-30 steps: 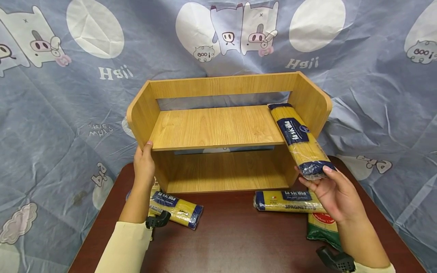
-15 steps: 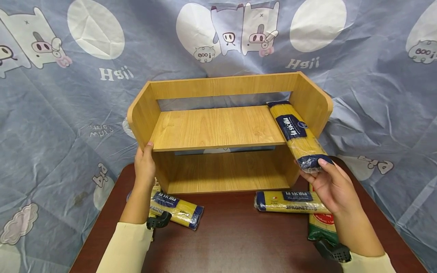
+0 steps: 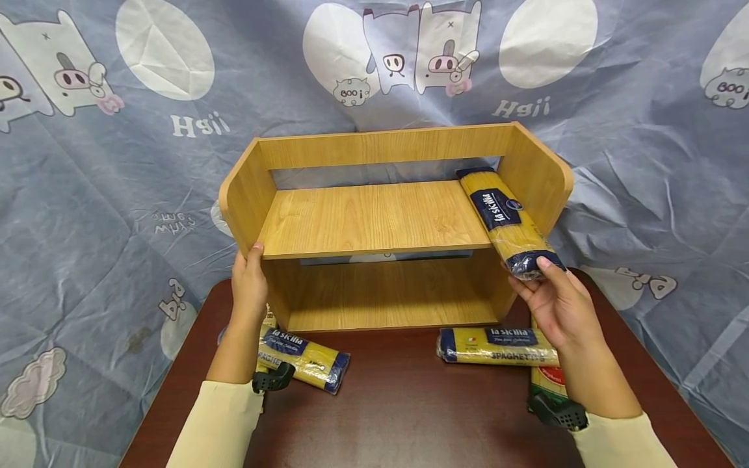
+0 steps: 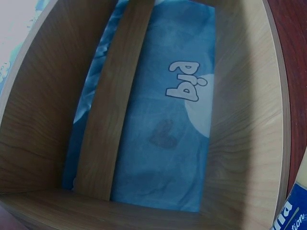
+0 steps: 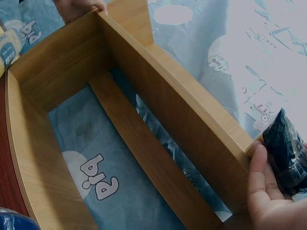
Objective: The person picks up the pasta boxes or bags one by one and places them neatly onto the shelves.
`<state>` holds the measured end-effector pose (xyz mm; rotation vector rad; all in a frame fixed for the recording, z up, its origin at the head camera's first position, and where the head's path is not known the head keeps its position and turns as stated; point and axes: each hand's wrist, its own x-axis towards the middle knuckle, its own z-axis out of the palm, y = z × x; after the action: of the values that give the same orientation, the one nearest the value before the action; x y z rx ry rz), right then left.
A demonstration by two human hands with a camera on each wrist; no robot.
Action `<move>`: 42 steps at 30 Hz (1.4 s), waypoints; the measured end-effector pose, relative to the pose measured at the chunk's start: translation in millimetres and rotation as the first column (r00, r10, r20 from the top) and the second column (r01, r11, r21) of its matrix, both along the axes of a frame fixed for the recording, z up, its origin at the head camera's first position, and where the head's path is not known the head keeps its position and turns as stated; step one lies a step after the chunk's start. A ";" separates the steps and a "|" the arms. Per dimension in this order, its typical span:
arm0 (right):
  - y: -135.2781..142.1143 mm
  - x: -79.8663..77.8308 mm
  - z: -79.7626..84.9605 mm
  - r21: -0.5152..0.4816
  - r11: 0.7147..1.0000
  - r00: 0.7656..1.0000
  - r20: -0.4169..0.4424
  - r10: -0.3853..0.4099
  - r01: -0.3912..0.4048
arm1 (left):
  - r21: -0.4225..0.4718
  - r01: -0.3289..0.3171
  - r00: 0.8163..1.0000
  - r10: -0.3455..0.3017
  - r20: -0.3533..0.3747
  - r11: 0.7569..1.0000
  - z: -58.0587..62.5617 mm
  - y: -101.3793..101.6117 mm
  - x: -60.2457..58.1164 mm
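One spaghetti pk by L forearm; L hand gripping L side of 2-tier shelf; 2nd spaghetti pk & green-ended pk, part-hidden, nr R forearm. La sicilia pk slants over upper tier, nr end pinched in R hand. Dk red table, blue cartoon cloth behind.

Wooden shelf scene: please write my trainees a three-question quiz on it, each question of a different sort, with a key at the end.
1. Multiple choice: what does the right hand pinch? A) a cup B) a pasta pack C) a spoon
2. True or false: in the head view, the left hand grips the shelf's right side.
3. Fill in: the pasta pack's blue label reads "____".

Key:
1. B
2. False; the left hand grips the left side of the shelf.
3. La Sicilia
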<state>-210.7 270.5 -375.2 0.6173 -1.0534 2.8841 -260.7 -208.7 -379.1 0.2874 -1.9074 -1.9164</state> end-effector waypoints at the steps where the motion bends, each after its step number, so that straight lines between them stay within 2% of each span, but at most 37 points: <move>1: -0.6 -0.6 0.0 -0.014 1.000 1.000 0.001 -0.004 0.004 | -0.001 0.001 1.000 -0.001 0.002 1.000 -0.2 0.2 0.0; 6: -5.2 -3.9 2.0 -0.087 0.995 0.999 0.027 -0.042 0.044 | -0.004 0.007 1.000 -0.007 -0.006 1.000 -0.5 0.8 0.9; 8: -6.8 -5.4 3.0 -0.088 0.993 0.997 0.033 -0.069 0.072 | -0.007 0.004 1.000 -0.004 -0.011 1.000 -0.5 0.9 1.3; 17: -6.2 -10.8 5.3 0.016 0.991 0.990 0.035 -0.136 0.136 | 0.004 0.001 1.000 -0.001 -0.012 1.000 -0.7 0.8 1.0; 25: -3.3 -13.4 8.0 0.146 0.963 0.967 0.086 -0.240 0.226 | 0.005 -0.004 1.000 0.004 -0.010 1.000 -1.0 -0.7 -0.5; 30: -1.9 -8.3 6.0 0.170 0.960 0.967 0.088 -0.241 0.224 | 0.009 0.002 1.000 -0.002 -0.006 1.000 -1.8 -1.5 -0.6; 35: -0.4 1.0 -0.1 0.217 0.943 0.964 0.029 -0.265 0.253 | 0.012 -0.001 1.000 0.002 -0.008 1.000 -2.0 -0.6 0.3; 42: 5.9 14.3 -8.4 0.201 0.932 0.953 -0.031 -0.301 0.301 | 0.012 0.002 1.000 -0.002 -0.014 1.000 -1.5 -0.2 -0.3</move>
<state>-196.4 276.4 -383.7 0.4149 -1.3249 2.5341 -261.0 -208.9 -380.6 0.2751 -1.8888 -1.9262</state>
